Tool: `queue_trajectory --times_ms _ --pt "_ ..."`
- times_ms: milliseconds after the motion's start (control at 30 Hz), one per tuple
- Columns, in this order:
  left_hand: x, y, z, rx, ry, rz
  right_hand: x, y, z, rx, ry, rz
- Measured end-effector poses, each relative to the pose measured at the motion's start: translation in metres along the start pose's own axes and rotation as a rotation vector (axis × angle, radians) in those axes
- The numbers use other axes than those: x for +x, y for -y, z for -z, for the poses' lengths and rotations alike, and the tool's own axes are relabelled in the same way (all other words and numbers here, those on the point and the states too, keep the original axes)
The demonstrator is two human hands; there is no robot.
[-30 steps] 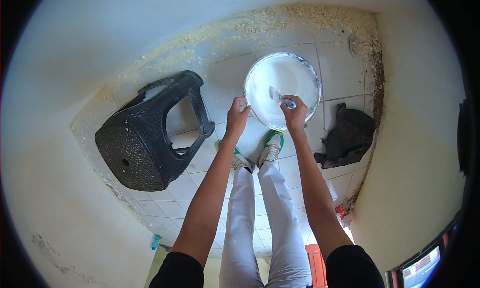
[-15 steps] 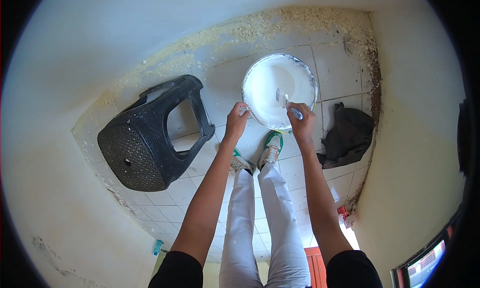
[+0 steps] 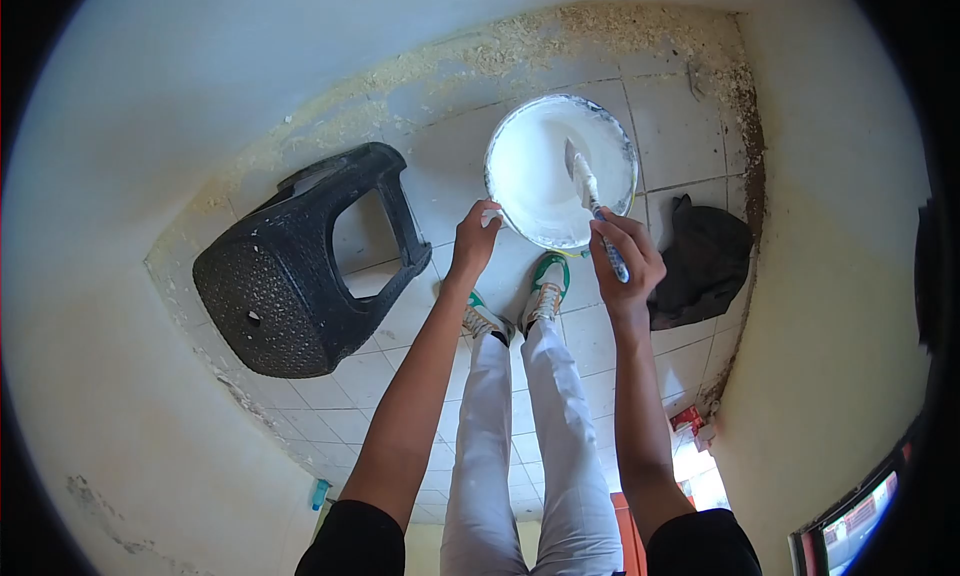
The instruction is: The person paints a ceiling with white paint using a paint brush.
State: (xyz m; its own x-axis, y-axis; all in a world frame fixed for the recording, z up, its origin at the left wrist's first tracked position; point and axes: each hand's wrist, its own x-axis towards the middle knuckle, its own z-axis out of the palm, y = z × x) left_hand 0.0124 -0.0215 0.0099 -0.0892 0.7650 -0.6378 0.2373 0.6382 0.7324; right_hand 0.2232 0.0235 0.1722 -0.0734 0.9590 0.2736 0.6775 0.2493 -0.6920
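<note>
A round bucket of white paint stands on the tiled floor just beyond my feet. My left hand grips the bucket's near rim on its left side. My right hand is closed on the handle of a paintbrush, raised above the bucket's near right edge. The brush's white-coated bristles point away from me over the paint.
A black plastic stool lies tipped on its side to the left. A dark crumpled cloth lies on the tiles right of the bucket. Sawdust-like debris lines the wall base. The room's walls close in on both sides.
My right hand has drawn back toward me and lifted the brush out of the paint, so its full length now shows. My left hand stays on the rim.
</note>
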Motion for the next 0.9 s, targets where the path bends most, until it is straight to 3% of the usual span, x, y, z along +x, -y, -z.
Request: queue_trajectory --times_ms 267,367,433,567,700,767,900 --pt "-0.001 0.009 -0.001 -0.019 -0.014 -0.133 0.01 0.032 0.022 -0.027 -0.113 0.088" --pt "-0.003 0.0 -0.001 -0.018 -0.033 -0.083 -0.006 0.0 -0.014 0.013 -0.046 -0.029" --pt "-0.005 -0.009 0.003 0.023 -0.03 -0.03 -0.035 -0.061 -0.061 0.058 0.107 -0.043" --pt "-0.009 0.003 -0.001 -0.086 -0.101 -0.194 -0.054 -0.107 -0.09 0.06 0.097 -0.157" --pt "-0.009 0.008 0.002 -0.077 -0.125 -0.25 -0.032 -0.087 -0.06 0.066 0.015 -0.143" --pt "-0.011 0.003 0.005 -0.084 -0.103 -0.092 -0.014 -0.071 -0.038 0.035 -0.021 -0.095" --pt "-0.005 0.017 0.004 -0.15 -0.076 -0.042 0.016 -0.033 0.0 0.018 -0.143 0.024"
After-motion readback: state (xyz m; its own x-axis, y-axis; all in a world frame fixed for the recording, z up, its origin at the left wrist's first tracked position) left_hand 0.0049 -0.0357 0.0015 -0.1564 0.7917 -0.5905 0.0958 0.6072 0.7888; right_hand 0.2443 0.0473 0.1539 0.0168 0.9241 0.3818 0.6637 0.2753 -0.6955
